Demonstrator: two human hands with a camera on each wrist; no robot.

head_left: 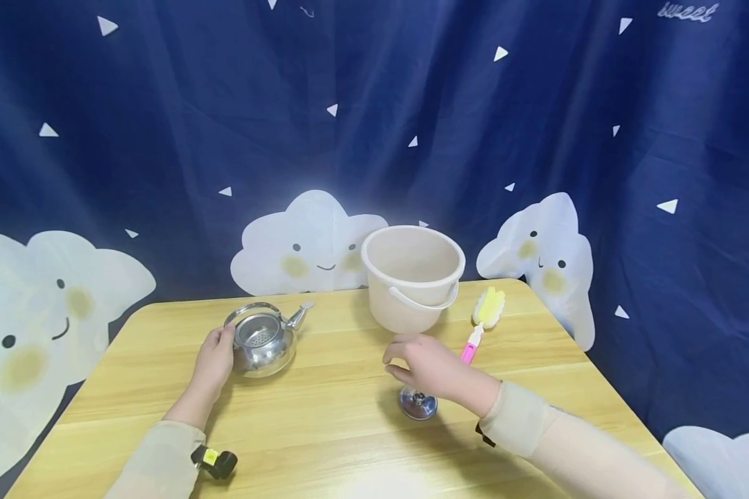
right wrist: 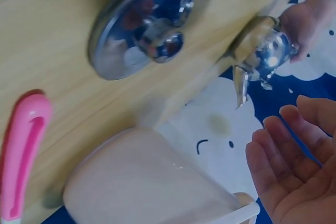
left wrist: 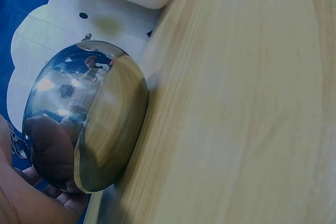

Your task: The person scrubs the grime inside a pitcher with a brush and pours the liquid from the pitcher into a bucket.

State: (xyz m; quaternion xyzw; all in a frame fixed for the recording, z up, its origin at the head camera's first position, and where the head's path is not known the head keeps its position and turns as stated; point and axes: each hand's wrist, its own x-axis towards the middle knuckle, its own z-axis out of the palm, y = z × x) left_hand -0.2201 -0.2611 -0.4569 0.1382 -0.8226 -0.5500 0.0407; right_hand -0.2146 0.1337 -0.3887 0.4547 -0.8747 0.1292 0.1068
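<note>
A shiny steel kettle [head_left: 265, 353] stands at the left of the table, its top uncovered over a perforated strainer and its spout toward the right. My left hand [head_left: 215, 357] holds the kettle at its left side, by the handle's base; in the left wrist view the fingers [left wrist: 65, 203] curve against the polished body. The round steel lid [head_left: 418, 403] lies knob up on the table. Over it hovers my right hand [head_left: 424, 364], fingers loosely bent and apart. Nothing is in the right palm [right wrist: 299, 177] in the right wrist view.
A pale bucket [head_left: 406, 305] with its handle hanging down in front stands at the back, right of the kettle. Beside it lies a sponge brush [head_left: 488, 308] with a pink handle, partly behind my right hand. A blue cloud-print curtain [head_left: 374, 125] hangs behind the wooden table [head_left: 324, 430].
</note>
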